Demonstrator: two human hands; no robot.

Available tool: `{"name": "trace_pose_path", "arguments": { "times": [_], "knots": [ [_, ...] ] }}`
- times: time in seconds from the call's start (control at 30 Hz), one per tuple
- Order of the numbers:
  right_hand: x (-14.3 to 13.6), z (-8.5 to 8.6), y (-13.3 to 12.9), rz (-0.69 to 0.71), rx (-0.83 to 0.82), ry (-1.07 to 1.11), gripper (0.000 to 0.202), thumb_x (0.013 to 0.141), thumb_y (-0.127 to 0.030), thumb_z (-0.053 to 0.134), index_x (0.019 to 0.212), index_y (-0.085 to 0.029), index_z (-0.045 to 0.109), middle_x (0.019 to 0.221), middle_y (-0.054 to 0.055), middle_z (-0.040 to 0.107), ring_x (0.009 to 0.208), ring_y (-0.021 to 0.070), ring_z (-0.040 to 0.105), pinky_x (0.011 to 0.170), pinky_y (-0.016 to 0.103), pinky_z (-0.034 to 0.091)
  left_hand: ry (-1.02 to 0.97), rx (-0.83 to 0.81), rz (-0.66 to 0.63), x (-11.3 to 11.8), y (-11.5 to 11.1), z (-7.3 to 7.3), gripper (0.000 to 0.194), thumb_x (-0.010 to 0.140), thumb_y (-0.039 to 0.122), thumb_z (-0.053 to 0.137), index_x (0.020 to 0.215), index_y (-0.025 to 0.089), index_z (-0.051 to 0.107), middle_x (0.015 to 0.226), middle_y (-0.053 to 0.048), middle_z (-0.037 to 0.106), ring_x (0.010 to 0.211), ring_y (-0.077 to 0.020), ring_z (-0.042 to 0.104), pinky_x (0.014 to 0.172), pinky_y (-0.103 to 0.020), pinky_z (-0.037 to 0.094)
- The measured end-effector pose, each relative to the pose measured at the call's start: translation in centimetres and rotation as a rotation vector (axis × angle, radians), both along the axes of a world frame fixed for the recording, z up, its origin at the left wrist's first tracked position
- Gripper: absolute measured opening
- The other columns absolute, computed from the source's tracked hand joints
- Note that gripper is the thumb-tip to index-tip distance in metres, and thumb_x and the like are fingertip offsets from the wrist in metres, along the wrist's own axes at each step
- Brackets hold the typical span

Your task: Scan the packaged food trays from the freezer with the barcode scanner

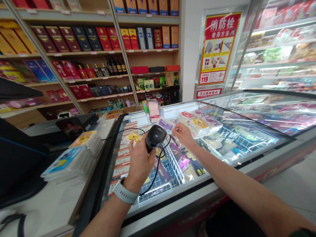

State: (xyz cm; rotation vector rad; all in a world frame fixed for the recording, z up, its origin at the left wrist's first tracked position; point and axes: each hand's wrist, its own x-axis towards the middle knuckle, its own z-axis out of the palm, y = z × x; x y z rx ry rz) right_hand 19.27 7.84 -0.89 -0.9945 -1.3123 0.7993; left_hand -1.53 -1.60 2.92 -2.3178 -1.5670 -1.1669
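Note:
My left hand (141, 161) is wrapped round a black barcode scanner (156, 136), whose cable loops down over the freezer glass. Beyond the scanner, my right hand (184, 134) pinches the edge of a flat clear pack with a purple label (166, 125). The scanner's head points toward that pack and partly overlaps it. A yellow-labelled pack (134, 137) shows just behind my left hand. To the right of my right hand, stacks of similar packs (199, 124) with red, yellow and purple labels sit on the glass.
Beneath my hands is a glass-topped chest freezer (247, 131) with wire baskets inside. At left, stacked packs (64, 163) lie on a white counter (53, 205) beside a dark monitor (17, 154). Shelves of boxed bottles (81, 39) stand behind; a lit refrigerated display (281, 52) is at right.

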Motion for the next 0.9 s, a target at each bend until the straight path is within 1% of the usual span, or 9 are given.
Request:
{"name": "trace_pose_path", "arguments": {
  "times": [0.43,0.57,0.67,0.77,0.83,0.9],
  "knots": [
    [-0.1,0.0,-0.2,0.009,-0.015,0.008,0.026,0.069,-0.038,0.066,0.087,-0.020,0.059,0.076,0.001,0.065,0.066,0.0136,0.062,0.060,0.027,0.056,-0.008,-0.010,-0.007,-0.1,0.0,0.1,0.049,0.086,0.020,0.051,0.134,0.017,0.044,0.126,-0.012,0.063,0.121,-0.0278,0.055,0.113,-0.053,0.023],
    [-0.1,0.0,-0.2,0.013,-0.007,0.012,0.024,0.069,-0.040,0.066,0.082,-0.021,0.058,0.073,-0.001,0.063,0.063,0.0128,0.060,0.059,0.027,0.056,-0.011,0.003,-0.023,-0.1,0.0,0.2,0.048,0.085,0.019,0.051,0.132,0.016,0.046,0.125,-0.013,0.063,0.117,-0.0277,0.057,0.110,-0.052,0.029],
    [-0.3,0.0,-0.2,0.017,-0.017,0.022,0.027,0.068,-0.040,0.067,0.085,-0.021,0.059,0.074,-0.001,0.064,0.065,0.0140,0.061,0.059,0.027,0.056,-0.008,0.028,-0.034,-0.1,0.1,0.3,0.050,0.083,0.018,0.052,0.133,0.015,0.045,0.124,-0.014,0.063,0.119,-0.0285,0.055,0.106,-0.049,0.036],
    [-0.3,0.0,-0.1,0.017,-0.023,0.007,0.028,0.068,-0.042,0.066,0.086,-0.021,0.059,0.075,0.000,0.065,0.066,0.0151,0.062,0.059,0.028,0.056,-0.010,0.034,-0.036,-0.1,0.1,0.3,0.051,0.083,0.018,0.052,0.134,0.015,0.044,0.122,-0.014,0.063,0.118,-0.0282,0.056,0.104,-0.047,0.038],
    [0.1,0.1,0.0,-0.010,0.000,-0.032,0.027,0.071,-0.042,0.064,0.087,-0.021,0.059,0.077,0.001,0.066,0.067,0.0159,0.063,0.060,0.029,0.055,-0.008,0.032,-0.028,-0.1,0.1,0.2,0.051,0.084,0.019,0.052,0.134,0.016,0.044,0.122,-0.014,0.063,0.117,-0.0279,0.056,0.105,-0.047,0.038],
    [1.0,0.6,0.0,-0.122,0.072,-0.127,0.025,0.075,-0.039,0.061,0.091,-0.021,0.061,0.080,0.003,0.067,0.070,0.0174,0.064,0.063,0.030,0.054,0.000,0.034,-0.022,-0.2,0.2,0.0,0.051,0.085,0.019,0.052,0.134,0.015,0.043,0.123,-0.014,0.063,0.116,-0.0279,0.056,0.107,-0.048,0.036]
  ]
}}
